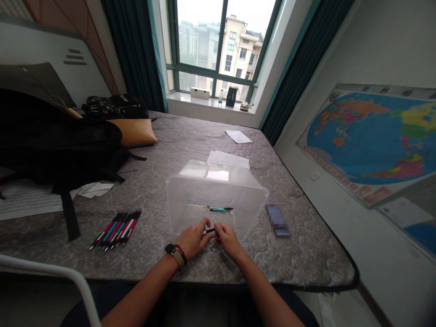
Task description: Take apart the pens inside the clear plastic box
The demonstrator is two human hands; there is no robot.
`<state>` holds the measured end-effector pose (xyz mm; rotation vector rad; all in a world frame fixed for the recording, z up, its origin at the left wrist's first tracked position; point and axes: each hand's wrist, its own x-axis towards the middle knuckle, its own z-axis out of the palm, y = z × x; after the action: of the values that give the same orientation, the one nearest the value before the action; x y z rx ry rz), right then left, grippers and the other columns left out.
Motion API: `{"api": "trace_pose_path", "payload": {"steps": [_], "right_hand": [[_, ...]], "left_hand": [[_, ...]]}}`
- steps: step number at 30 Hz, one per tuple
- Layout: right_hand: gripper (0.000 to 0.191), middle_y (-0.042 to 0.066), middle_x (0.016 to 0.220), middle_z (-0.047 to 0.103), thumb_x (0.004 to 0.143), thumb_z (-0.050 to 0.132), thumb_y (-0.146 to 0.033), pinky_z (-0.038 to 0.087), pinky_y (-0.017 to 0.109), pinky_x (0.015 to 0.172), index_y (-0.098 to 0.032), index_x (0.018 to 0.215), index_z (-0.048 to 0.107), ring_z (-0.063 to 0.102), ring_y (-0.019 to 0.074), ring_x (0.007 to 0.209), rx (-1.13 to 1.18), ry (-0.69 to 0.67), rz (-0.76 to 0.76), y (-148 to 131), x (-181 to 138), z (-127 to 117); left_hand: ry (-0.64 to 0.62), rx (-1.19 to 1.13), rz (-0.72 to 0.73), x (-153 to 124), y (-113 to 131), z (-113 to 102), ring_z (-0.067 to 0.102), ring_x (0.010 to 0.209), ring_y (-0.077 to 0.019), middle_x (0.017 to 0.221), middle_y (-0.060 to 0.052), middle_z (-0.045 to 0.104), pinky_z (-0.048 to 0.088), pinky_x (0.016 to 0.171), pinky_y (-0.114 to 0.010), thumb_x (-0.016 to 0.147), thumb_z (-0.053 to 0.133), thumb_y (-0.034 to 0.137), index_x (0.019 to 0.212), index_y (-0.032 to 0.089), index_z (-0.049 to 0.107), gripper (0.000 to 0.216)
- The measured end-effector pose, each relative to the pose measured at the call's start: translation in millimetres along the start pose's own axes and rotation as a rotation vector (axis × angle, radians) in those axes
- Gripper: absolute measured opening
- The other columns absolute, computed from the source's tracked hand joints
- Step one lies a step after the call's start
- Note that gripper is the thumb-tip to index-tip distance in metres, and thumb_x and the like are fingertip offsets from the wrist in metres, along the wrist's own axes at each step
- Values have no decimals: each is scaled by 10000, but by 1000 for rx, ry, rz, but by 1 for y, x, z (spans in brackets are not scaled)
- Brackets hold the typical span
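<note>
Both hands meet in front of a clear plastic box (180,193), which lies on its side with its mouth toward me. Between my left hand (191,241) and my right hand (229,241) is a slim pen with black and white parts (210,230), pinched by the fingers of each. Parts of it are hidden by the fingertips. Inside the box lie a teal pen (217,210) and a few dark or thin pieces beside it. To the left, several pens (116,230) in red, teal, white and black lie side by side on the quilted mattress (150,254).
A pixelated, phone-like object (277,221) lies right of the box. White papers (228,159) are behind it. At the left are a black backpack (57,136) and a tan pouch (134,131). A white curved bar (51,268) crosses the lower left.
</note>
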<state>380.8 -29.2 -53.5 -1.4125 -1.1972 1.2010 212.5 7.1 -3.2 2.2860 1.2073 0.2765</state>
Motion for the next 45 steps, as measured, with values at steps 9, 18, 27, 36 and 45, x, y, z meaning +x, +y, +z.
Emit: {"api": "trace_pose_path", "payload": {"steps": [9,18,27,36,45], "right_hand": [[446,-37,594,520,893,454,-593,415,248,513,-192,706,517,532,127,508,-72,4,13,1,-2,-2],[457,-32,567,528,906,431,-594,397,256,544,-197,710,543,526,144,533,-160,37,-20,9,1,-2],[383,-18,622,553,914,469,-552,416,267,539,-201,793,562,535,151,547,-66,-62,-67,2,-4,-3],[366,36,741,664,878,554,-539,449,274,551,-183,831,625,580,162,585,-21,-42,-46,1,-6,-1],[417,57,786,703,810,649,-561,471,261,555,-158,898,709,616,163,613,76,-48,-48,-7,-4,-4]], "left_hand": [[-36,51,18,2,-4,1,682,856,-227,911,-49,718,418,675,-279,975,356,480,1008,248,586,329],[-53,-15,-28,0,1,1,681,817,-224,822,-38,702,424,672,-283,959,378,500,1121,230,530,349],[-63,18,-19,-1,-7,2,675,888,-233,948,-46,707,439,703,-294,915,492,398,1108,259,519,239],[-92,60,-6,1,-12,6,681,833,-244,874,-88,705,432,681,-311,1000,210,438,930,225,614,462],[-60,-2,46,0,-13,1,680,855,-235,906,-37,716,421,662,-274,943,411,511,1131,272,553,336]]}}
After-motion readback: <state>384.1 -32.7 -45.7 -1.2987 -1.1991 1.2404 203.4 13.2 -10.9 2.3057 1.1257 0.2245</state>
